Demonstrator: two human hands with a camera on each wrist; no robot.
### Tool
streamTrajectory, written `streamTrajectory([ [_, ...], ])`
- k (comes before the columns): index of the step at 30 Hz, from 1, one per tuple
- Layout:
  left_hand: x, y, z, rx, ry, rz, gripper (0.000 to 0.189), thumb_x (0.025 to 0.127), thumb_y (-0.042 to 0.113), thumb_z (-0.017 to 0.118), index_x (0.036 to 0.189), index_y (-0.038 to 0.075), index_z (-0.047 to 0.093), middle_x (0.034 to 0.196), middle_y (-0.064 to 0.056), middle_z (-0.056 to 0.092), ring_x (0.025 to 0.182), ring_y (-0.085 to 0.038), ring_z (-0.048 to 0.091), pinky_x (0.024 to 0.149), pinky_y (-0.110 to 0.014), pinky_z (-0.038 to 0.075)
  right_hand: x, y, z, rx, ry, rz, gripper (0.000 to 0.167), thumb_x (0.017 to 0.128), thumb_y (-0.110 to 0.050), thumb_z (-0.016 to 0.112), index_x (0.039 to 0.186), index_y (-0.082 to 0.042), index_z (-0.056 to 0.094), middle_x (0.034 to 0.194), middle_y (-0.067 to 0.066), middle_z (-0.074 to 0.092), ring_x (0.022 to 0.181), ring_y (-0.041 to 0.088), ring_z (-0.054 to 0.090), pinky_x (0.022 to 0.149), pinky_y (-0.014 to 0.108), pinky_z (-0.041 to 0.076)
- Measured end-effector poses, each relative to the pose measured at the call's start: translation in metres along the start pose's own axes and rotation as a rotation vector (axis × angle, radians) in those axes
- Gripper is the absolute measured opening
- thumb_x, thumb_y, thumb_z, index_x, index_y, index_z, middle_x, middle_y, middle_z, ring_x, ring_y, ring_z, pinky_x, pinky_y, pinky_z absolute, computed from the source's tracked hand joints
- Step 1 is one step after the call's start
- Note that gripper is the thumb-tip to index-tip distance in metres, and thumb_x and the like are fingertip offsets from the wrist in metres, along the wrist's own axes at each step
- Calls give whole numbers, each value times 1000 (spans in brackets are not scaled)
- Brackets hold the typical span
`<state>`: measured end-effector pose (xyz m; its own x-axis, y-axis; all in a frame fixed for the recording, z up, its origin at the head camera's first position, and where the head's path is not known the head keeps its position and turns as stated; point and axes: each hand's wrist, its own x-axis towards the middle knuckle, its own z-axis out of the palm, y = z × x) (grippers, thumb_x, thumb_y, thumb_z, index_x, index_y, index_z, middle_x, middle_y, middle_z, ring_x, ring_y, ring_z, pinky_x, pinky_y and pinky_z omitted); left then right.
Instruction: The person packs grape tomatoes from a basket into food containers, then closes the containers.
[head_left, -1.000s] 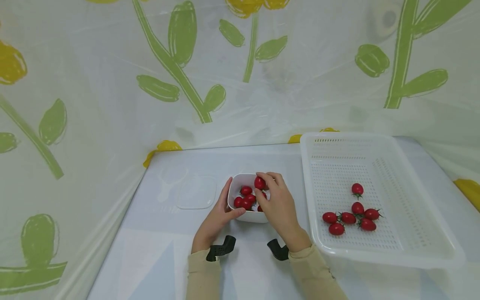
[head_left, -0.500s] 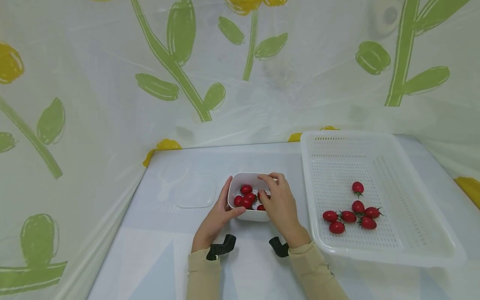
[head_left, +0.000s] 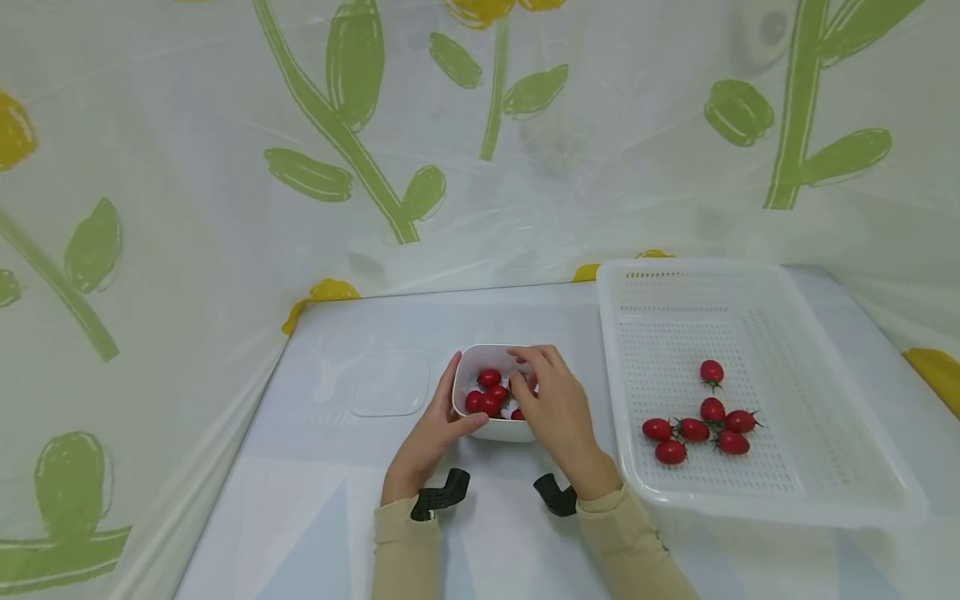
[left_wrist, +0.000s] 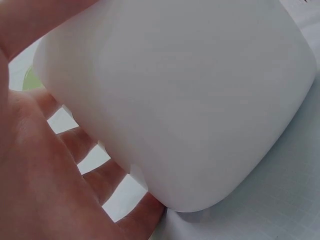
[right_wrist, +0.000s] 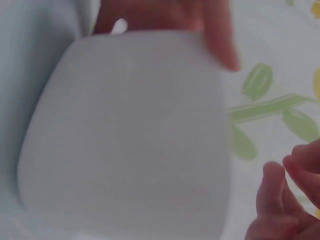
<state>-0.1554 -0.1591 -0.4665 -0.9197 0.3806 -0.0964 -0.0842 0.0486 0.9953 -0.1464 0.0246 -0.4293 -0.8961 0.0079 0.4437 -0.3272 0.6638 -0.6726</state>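
We see a left hand (head_left: 433, 433) grasping a white box (head_left: 501, 431).
The right hand (head_left: 560, 410), grip released, partly hides tomatoes (head_left: 490, 404) inside.

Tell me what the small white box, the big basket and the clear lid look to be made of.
White box: probably plastic with a smooth, satin finish, judging by its even, opaque walls and rounded corners.
White basket: likely molded plastic, slightly glossy, pierced by rows of small holes.
Clear lid: perhaps thin plastic, transparent, since the table shows through it.
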Motion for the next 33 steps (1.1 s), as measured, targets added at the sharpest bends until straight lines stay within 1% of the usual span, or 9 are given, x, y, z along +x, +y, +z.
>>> streamTrajectory([
  [5,5,-14,-5,14,18,24,82,83,20,63,139,45,9,143,19,11,132,-20,14,97,-54,27,-1,-15,-11,175,-48,-57,27,86,-15,58,112,-19,59,96,-9,57,74,3,52,55,20,45],
  [9,6,-18,-7,1,13,35,82,83,19,63,138,46,9,143,19,12,132,-20,15,97,-54,26,-2,-27,-25,263,-82,-86,28,86,-14,58,114,-18,58,95,-9,59,76,5,55,57,23,47],
  [14,5,-16,-6,1,4,31,82,83,18,62,140,43,8,144,16,12,132,-21,16,98,-53,25,-3,-35,-43,300,-128,-85,33,86,-17,59,118,-21,56,99,-11,60,81,3,56,62,25,48],
  [17,2,-9,-4,-3,-2,27,83,84,16,61,142,38,6,145,11,11,132,-23,13,99,-53,24,-3,-35,-53,326,-140,-91,35,87,-17,58,120,-23,54,101,-12,59,83,1,56,64,26,48],
  [20,-2,1,-1,-5,-6,20,83,84,15,60,143,34,4,147,8,9,133,-24,10,100,-52,23,-2,-34,-63,349,-100,-116,34,87,-14,57,120,-21,54,101,-8,60,82,5,57,64,27,48],
  [23,-5,8,2,-10,-9,16,84,84,13,60,143,32,4,147,9,7,134,-23,7,100,-51,22,0,-31,-74,355,-28,-117,31,88,-13,55,118,-20,55,100,-7,60,78,9,58,63,26,48],
  [29,-2,5,2,-11,-11,7,83,84,15,61,142,38,6,145,16,8,134,-18,7,101,-49,23,-1,-27,-99,347,72,-50,29,90,-14,53,118,-19,56,100,-6,59,75,10,59,57,21,47],
  [32,-2,6,2,2,-10,-3,83,84,15,61,142,37,5,146,15,7,134,-17,7,102,-48,22,-1,-24,-108,335,94,-24,30,89,-12,53,119,-17,55,100,-5,58,74,9,58,55,20,46],
  [33,-4,10,3,3,-12,-8,84,84,15,60,143,35,4,146,13,7,134,-18,6,102,-48,21,-1,-23,-111,337,95,-15,30,89,-11,53,119,-16,55,100,-4,58,74,9,58,55,20,46],
])
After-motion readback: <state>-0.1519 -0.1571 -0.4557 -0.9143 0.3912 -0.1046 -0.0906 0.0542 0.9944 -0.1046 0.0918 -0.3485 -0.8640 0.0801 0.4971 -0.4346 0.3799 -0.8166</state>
